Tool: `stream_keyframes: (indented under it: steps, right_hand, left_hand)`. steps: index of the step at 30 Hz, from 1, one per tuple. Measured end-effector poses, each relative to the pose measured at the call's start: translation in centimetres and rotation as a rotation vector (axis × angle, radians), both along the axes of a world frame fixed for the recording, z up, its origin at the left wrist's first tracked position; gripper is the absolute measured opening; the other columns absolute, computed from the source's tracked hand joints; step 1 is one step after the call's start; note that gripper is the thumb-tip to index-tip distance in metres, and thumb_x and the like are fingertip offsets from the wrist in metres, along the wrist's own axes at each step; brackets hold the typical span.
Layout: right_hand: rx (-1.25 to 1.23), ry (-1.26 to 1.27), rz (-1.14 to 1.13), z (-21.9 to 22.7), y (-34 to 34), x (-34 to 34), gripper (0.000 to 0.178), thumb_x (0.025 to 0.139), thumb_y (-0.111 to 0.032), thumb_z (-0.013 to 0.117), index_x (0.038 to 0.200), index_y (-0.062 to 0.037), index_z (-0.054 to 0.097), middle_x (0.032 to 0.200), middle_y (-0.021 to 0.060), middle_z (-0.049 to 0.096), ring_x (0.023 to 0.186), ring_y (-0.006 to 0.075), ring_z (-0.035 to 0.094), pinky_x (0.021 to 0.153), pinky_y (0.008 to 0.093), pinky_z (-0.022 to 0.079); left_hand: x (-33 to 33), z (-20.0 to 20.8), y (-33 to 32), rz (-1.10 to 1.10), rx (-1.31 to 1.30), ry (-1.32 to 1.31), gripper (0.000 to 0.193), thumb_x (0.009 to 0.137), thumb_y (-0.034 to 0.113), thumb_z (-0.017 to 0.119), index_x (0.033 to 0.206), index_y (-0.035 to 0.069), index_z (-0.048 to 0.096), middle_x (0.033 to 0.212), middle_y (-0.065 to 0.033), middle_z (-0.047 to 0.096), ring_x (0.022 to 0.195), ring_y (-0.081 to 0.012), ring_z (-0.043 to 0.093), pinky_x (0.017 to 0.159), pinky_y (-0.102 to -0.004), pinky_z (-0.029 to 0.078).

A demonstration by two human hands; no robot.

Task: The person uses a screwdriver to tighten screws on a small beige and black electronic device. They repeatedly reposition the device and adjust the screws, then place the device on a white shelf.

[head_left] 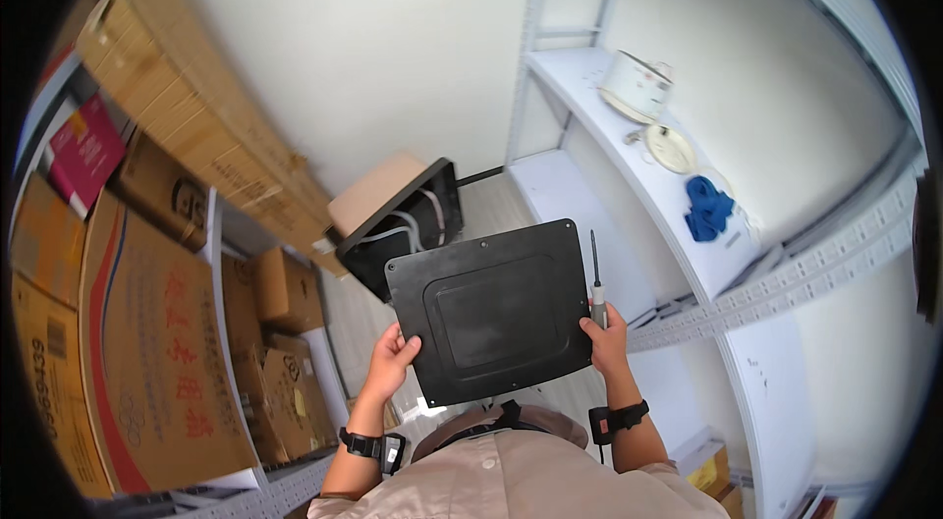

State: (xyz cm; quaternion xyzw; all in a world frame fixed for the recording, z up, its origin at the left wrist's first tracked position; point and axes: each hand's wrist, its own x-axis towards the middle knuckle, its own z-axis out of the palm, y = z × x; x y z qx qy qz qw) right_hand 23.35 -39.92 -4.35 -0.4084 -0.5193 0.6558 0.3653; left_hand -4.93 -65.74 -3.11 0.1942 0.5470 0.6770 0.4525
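A black rectangular cover panel (491, 318) with rounded corners and small holes along its edge is held up in front of my body. My left hand (393, 362) grips its left edge, thumb on the face. On the opposite edge, my right hand (609, 334) pinches the panel and also holds a screwdriver (596, 283) upright, its shaft pointing away from me. Beyond the panel stands a black housing (447, 175), open on the side toward me, with pale hoses (408, 227) inside. The panel hides the lower part of this housing.
Shelving on the left holds several cardboard boxes (157, 352); a tall carton (187, 97) leans by the wall. On the right shelf (629, 161) are a white canister (637, 87), a round cream lid (670, 148) and a blue cloth-like bundle (707, 209).
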Motion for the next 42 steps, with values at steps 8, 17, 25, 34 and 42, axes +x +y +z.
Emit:
stream_keyframes:
  steps: [8, 17, 25, 34, 42]
  right_hand:
    - [0.175, -0.059, -0.373, 1.9, -2.1, 13.4, 0.032, 0.079, -0.004, 0.069, 0.110, -0.0007, 0.060, 0.095, -0.0008, 0.060, 0.086, 0.0087, 0.053, 0.078, 0.0258, 0.043]
    - [0.282, -0.165, -0.852, 2.4, -5.4, 37.1, 0.036, 0.078, -0.004, 0.069, 0.113, -0.0007, 0.060, 0.093, -0.0010, 0.059, 0.086, 0.0089, 0.052, 0.079, 0.0256, 0.043]
    - [0.200, -0.416, -1.158, 1.5, -8.6, 58.8, 0.031, 0.077, -0.007, 0.069, 0.106, 0.0006, 0.062, 0.077, -0.0028, 0.055, 0.070, 0.0069, 0.048, 0.063, 0.0239, 0.041]
    - [0.256, -0.520, -1.080, -2.3, -9.1, 67.5, 0.043, 0.073, -0.004, 0.069, 0.114, 0.0019, 0.061, 0.118, 0.0126, 0.059, 0.107, 0.0188, 0.056, 0.093, 0.0307, 0.042]
    - [0.174, -0.455, -0.932, -4.3, -4.6, 68.0, 0.044, 0.072, -0.005, 0.067, 0.115, -0.0001, 0.061, 0.136, 0.0174, 0.052, 0.121, 0.0255, 0.053, 0.099, 0.0317, 0.040]
  left_hand:
    - [8.8, -1.0, 6.8, -0.259, 0.045, 0.167, 0.050, 0.089, -0.006, 0.056, 0.135, 0.000, 0.040, 0.121, -0.0066, 0.058, 0.106, -0.0126, 0.058, 0.091, -0.0269, 0.046]
    - [29.7, 3.7, 18.2, -0.672, 0.267, 0.167, 0.054, 0.092, -0.001, 0.055, 0.141, -0.002, 0.033, 0.126, -0.0086, 0.056, 0.113, -0.0137, 0.054, 0.098, -0.0274, 0.040]
    - [53.6, 1.7, 26.8, -0.868, 0.337, 0.213, 0.058, 0.090, -0.005, 0.053, 0.143, -0.004, 0.030, 0.129, -0.0126, 0.055, 0.114, -0.0157, 0.054, 0.097, -0.0265, 0.040]
    - [66.0, -1.5, 34.5, -0.858, 0.283, 0.444, 0.045, 0.089, -0.002, 0.057, 0.133, -0.004, 0.047, 0.114, -0.0103, 0.064, 0.099, -0.0128, 0.061, 0.086, -0.0252, 0.047]
    - [65.7, -4.8, 39.9, -0.746, 0.207, 0.992, 0.047, 0.086, 0.015, 0.064, 0.128, -0.002, 0.052, 0.103, -0.0202, 0.061, 0.093, -0.0311, 0.061, 0.082, -0.0374, 0.049]
